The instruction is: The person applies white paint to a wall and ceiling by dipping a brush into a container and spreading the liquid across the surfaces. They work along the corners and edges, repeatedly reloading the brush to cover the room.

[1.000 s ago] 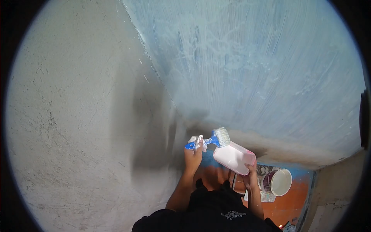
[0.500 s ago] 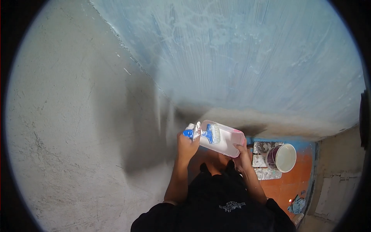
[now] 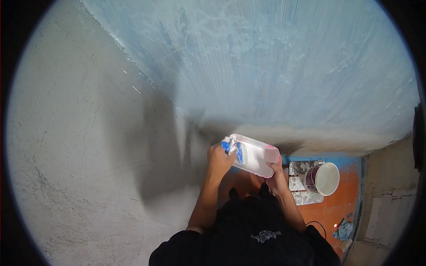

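My left hand (image 3: 218, 160) is closed round the blue handle of a wide paintbrush (image 3: 241, 152), its grip smeared with white. The pale bristles are down in the left end of a shallow, translucent plastic tray (image 3: 256, 141) with white paint inside. At the tray's near right corner, my right hand (image 3: 278, 178) grips the edge with the thumb over the rim. The tray is held in front of my body, slightly slanted.
A paint-spattered slatted stool (image 3: 306, 198) stands on the orange floor to the right, bearing a bucket (image 3: 310, 178). Beyond the tray rises a streaky light-blue wall (image 3: 266, 66); a grey plaster wall (image 3: 66, 146) is on the left. A crumpled cloth (image 3: 343, 230) lies lower right.
My left hand has moved slightly right and up, tipping the brush so its head sits lower at the tray's left end. My right hand still holds the tray, which has shifted slightly.
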Motion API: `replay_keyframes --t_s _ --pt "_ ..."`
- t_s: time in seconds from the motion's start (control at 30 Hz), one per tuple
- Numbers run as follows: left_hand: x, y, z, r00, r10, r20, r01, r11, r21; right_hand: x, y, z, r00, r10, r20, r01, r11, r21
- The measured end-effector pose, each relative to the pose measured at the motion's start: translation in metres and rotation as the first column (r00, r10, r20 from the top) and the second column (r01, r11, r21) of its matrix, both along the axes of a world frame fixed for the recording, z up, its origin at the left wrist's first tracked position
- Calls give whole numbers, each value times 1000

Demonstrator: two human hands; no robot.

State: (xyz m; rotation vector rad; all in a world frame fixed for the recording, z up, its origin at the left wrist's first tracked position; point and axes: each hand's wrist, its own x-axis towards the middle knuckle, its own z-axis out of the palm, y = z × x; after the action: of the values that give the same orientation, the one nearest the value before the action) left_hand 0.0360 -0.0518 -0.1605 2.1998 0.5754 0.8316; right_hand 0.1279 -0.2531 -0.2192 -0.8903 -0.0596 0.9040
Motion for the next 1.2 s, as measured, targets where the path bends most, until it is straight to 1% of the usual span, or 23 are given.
replay_keyframes --t_s 0.07,0.17,0.27,0.37,0.47,0.57,0.77,0.87,1.0,1.1,1.13,1.2 --pt "4 -2 2 1000 -6 -26 6 1000 3 4 -1 3 1000 15 -6 -16 1000 -14" --pt "10 -3 3 999 14 -34 -12 998 55 9 0 1 1000 10 8 -10 1000 -29" --pt "15 -2 -5 999 15 -42 -14 1000 25 16 2 -5 1000 15 24 -15 1000 -6" --pt "20 -5 -2 1000 25 -17 -25 999 -27 21 -1 5 1000 16 19 -15 999 -33" --pt "23 -6 -3 998 66 -13 -66 997 27 28 -2 -3 999 17 40 -17 1000 -11" --pt "28 -6 -3 997 76 -9 -77 990 -116 36 -6 1 999 15 42 -15 1000 -14" --pt "47 -15 -2 989 116 90 -91 966 -240 54 -21 2 999 -33 13 34 997 -67" --pt "58 -22 13 991 134 23 -119 936 -330 65 -24 -9 998 -62 19 62 997 -39" --pt "67 -26 30 991 -122 48 131 916 -380 85 -30 -5 999 -52 6 52 998 -27" --pt "66 -19 42 942 -335 -19 318 910 -268 98 -30 -4 999 -41 27 42 998 -41" --pt "66 -11 38 908 -412 -71 384 889 -249 102 -28 -6 999 -35 33 36 999 -37" --pt "72 -9 59 890 -450 -79 426 880 -212 109 -24 -9 999 -15 52 16 1000 -20"
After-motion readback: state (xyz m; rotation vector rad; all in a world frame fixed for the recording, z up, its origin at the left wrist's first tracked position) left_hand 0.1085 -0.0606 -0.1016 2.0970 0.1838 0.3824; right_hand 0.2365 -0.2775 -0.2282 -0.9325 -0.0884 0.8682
